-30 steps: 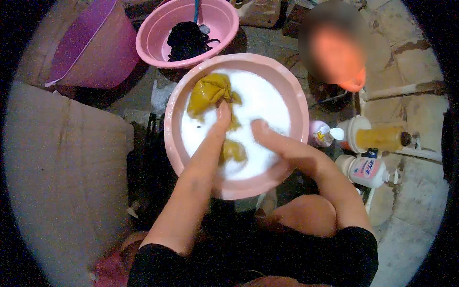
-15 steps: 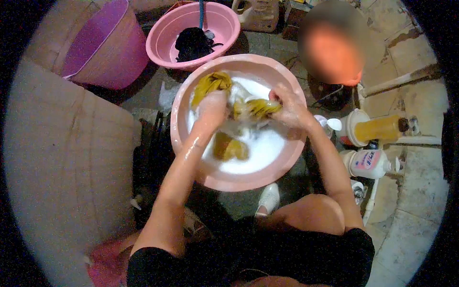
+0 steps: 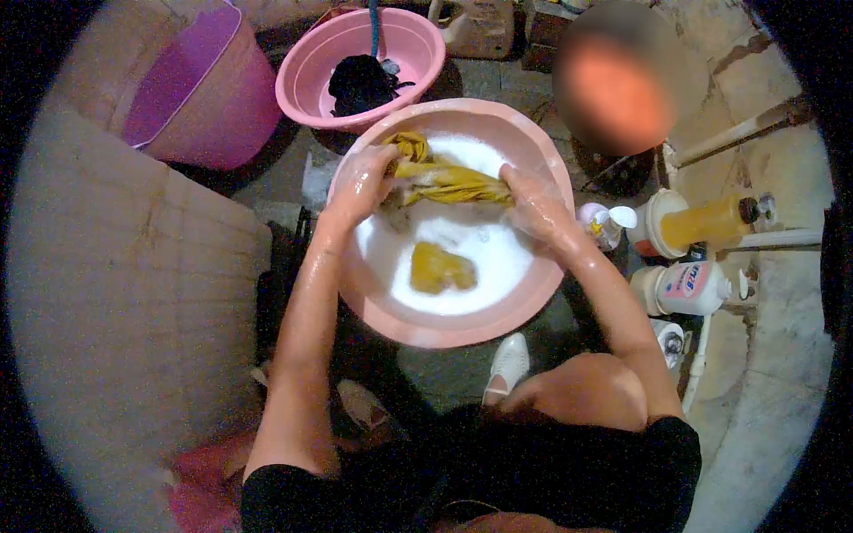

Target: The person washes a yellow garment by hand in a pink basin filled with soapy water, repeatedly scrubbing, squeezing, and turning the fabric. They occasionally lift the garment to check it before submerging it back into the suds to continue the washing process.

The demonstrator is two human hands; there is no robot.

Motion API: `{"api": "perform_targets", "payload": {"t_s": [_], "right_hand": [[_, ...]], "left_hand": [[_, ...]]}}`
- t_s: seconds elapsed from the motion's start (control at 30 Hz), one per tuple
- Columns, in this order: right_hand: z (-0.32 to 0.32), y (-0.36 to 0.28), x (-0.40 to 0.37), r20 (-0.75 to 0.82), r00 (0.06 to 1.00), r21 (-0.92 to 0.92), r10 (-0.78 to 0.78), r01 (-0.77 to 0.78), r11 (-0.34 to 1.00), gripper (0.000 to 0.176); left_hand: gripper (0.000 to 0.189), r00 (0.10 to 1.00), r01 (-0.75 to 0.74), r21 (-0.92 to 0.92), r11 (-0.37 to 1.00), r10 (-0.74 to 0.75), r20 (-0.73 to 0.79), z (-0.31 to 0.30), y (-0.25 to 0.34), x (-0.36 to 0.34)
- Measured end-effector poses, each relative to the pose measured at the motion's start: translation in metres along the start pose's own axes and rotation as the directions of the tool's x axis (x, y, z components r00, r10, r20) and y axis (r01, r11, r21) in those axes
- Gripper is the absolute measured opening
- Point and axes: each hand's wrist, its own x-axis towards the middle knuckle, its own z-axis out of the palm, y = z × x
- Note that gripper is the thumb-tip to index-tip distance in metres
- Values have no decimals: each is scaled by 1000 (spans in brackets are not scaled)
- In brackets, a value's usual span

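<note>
A mustard-yellow wet cloth (image 3: 455, 185) stretches, twisted, between my two hands over a large pink basin (image 3: 400, 330). My left hand (image 3: 362, 182) is closed round its left end, close to the basin's left side; a bunched part of the cloth sticks up beyond the fingers. At the other end my right hand (image 3: 535, 202) grips the cloth near the right rim. White suds (image 3: 506, 266) cover the water below. Another patch of yellow cloth (image 3: 440, 268) shows through the foam nearer to me, and whether it joins the held piece I cannot tell.
Behind the basin stands a smaller pink tub (image 3: 298, 89) with black cloth (image 3: 362, 84) and a blue hose (image 3: 374, 31). A tall purple-pink bucket (image 3: 209, 115) is at the back left. Along the right wall are a yellow bottle (image 3: 706, 222), a white jug (image 3: 693, 289) and a pump bottle (image 3: 604, 226).
My hands have moved apart, the left one outward to the left. The yellow cloth between them, bunched and blurred before, is now drawn out lengthwise.
</note>
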Motion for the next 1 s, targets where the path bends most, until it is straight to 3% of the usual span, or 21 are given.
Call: {"api": "perform_targets", "payload": {"t_s": [0.07, 0.1, 0.17, 0.2, 0.23, 0.27, 0.3, 0.33, 0.4, 0.47, 0.53, 0.6, 0.63, 0.67, 0.7, 0.77, 0.8, 0.87, 0.9, 0.93, 1.0], "right_hand": [[3, 2, 1, -384, 921, -33, 69, -88, 996, 32], [7, 3, 1, -379, 923, -35, 70, -90, 995, 32], [19, 2, 5, -436, 897, -322, -78, -74, 944, 32], [24, -2, 4, -434, 898, -320, -76, -75, 944, 32], [30, -8, -1, -95, 995, -202, 32, -50, 978, 35], [36, -8, -2, 268, 959, -79, 90, -72, 994, 39], [57, 4, 2, 348, 928, -115, 134, -100, 988, 47], [56, 1, 0, 355, 925, -110, 137, -104, 988, 47], [53, -7, -4, -60, 995, -182, 75, -85, 980, 49], [88, -1, -4, 50, 992, -254, 114, -98, 962, 47], [128, 6, 1, 160, 975, -329, 151, -92, 940, 46], [162, 9, 15, 455, 846, -447, 277, -52, 893, 41], [178, 14, 9, 283, 929, -476, 240, -81, 876, 34], [201, 29, 8, 279, 931, -478, 234, -77, 875, 34], [226, 52, 12, 312, 924, -370, 224, -99, 924, 33], [246, 88, 33, 362, 912, -144, 194, -151, 978, 30], [221, 93, 49, 346, 920, -151, 186, -141, 978, 30], [135, 77, 54, 658, 748, -208, 83, 74, 975, 24], [90, 58, 42, 665, 743, -190, 82, 62, 980, 24], [35, 34, 34, 721, 688, -66, 83, -51, 997, 28], [3, 24, 29, 757, 649, 41, 72, -158, 987, 34]], "left_hand": [[28, 999, 28, 16, 999, -27, -47, 5, 0, -3], [28, 999, 30, 10, 1000, -29, -45, 13, 0, -1], [20, 984, 125, 190, 974, -147, 104, 31, 2, 1], [20, 983, 125, 189, 974, -147, 107, 38, 1, -3], [17, 991, 63, 255, 965, -90, 96, 48, -1, -9], [15, 996, 3, 320, 947, -33, 87, 61, -7, -12], [29, 971, 4, 361, 933, -90, 222, 88, -23, -17], [29, 969, 3, 357, 934, -91, 231, 96, -23, -21], [28, 974, -124, 486, 865, 14, 225, 114, -16, -35], [24, 981, -120, 431, 894, 40, 192, 134, -14, -40], [34, 920, -96, 454, 886, -95, 380, 161, -20, -48], [36, 910, -150, 530, 835, -93, 405, 164, -16, -45], [34, 808, -192, 531, 826, -174, 562, 158, -11, -34], [32, 675, -231, 522, 821, -252, 694, 153, -10, -27], [32, 681, -222, 528, 819, -258, 685, 154, -15, -26], [28, 794, -49, 462, 886, -246, 556, 162, -32, -23], [28, 805, -44, 473, 880, -249, 539, 153, -37, -18], [26, 973, 28, -54, 998, -15, 232, 130, -50, -21], [30, 984, -61, -65, 996, 71, 164, 122, -60, -26], [30, 982, -56, -64, 996, 67, 177, 100, -50, -30], [44, 862, 421, -449, 789, -194, 468, 34, -18, -13]]}}
